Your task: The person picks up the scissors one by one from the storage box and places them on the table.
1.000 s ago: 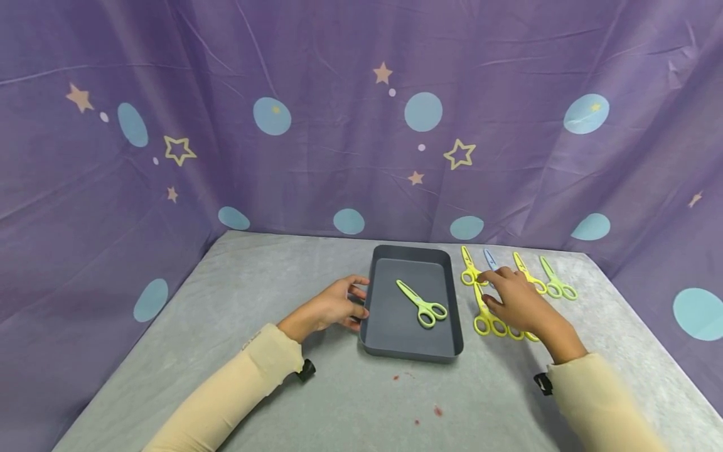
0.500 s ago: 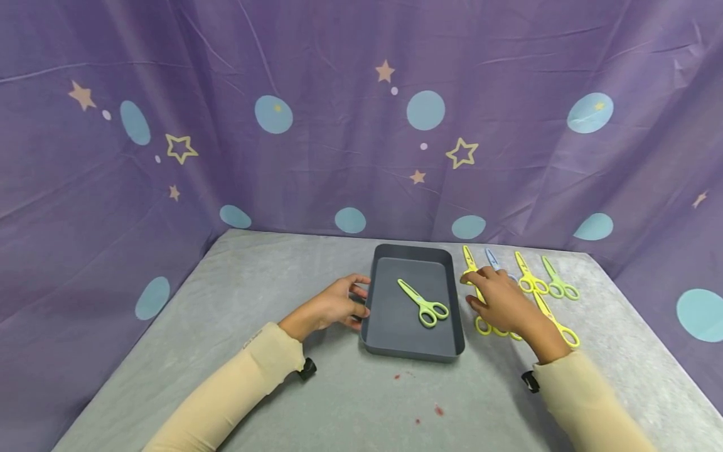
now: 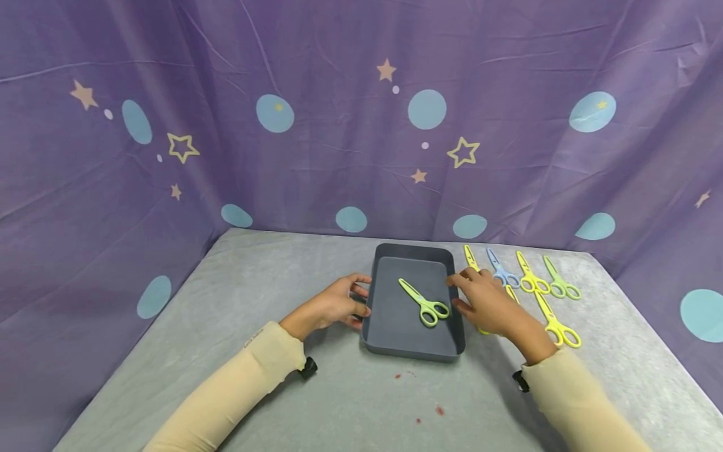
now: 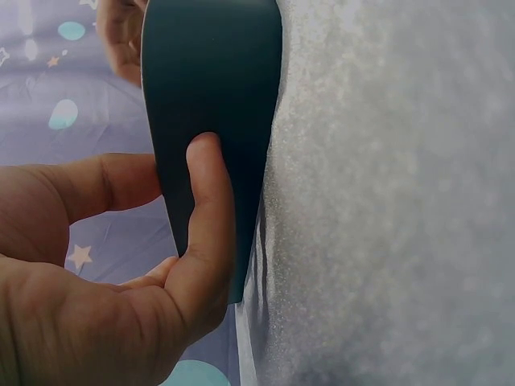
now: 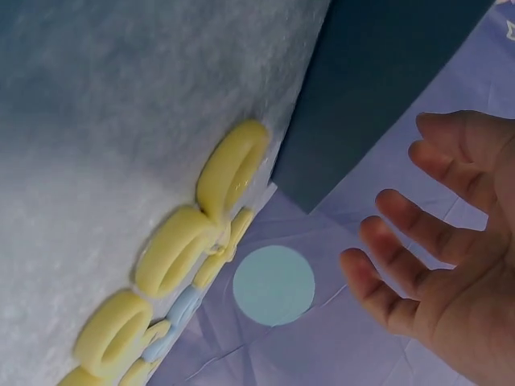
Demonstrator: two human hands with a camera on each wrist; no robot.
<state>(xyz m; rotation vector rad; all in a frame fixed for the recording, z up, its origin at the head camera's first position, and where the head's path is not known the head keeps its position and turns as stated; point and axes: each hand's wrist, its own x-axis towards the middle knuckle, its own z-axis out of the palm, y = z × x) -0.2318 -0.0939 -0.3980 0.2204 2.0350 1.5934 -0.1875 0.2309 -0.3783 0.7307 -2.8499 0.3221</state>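
Note:
A dark grey tray (image 3: 412,351) lies on the table. Inside it is a pair of light green scissors (image 3: 425,304), blades pointing to the back left. My left hand (image 3: 337,302) holds the tray's left wall; in the left wrist view a finger presses the outer side (image 4: 211,193) while another digit reaches the rim. Above the tray's right rim hovers my right hand (image 3: 488,304), its fingers spread and gently bent around nothing, as the right wrist view confirms. It partly hides the yellow scissors (image 3: 472,257) behind it and other yellow scissors beneath it.
Right of the tray lie blue scissors (image 3: 502,269), yellow scissors (image 3: 531,275), green scissors (image 3: 560,280) and more yellow scissors (image 3: 556,322) nearer the front. A purple curtain (image 3: 316,157) with stars and dots stands behind the grey table (image 3: 271,276).
My right hand has moved left from over the scissors to the tray's right rim, uncovering the blue and several yellow scissors. The left hand stays at the tray's left wall.

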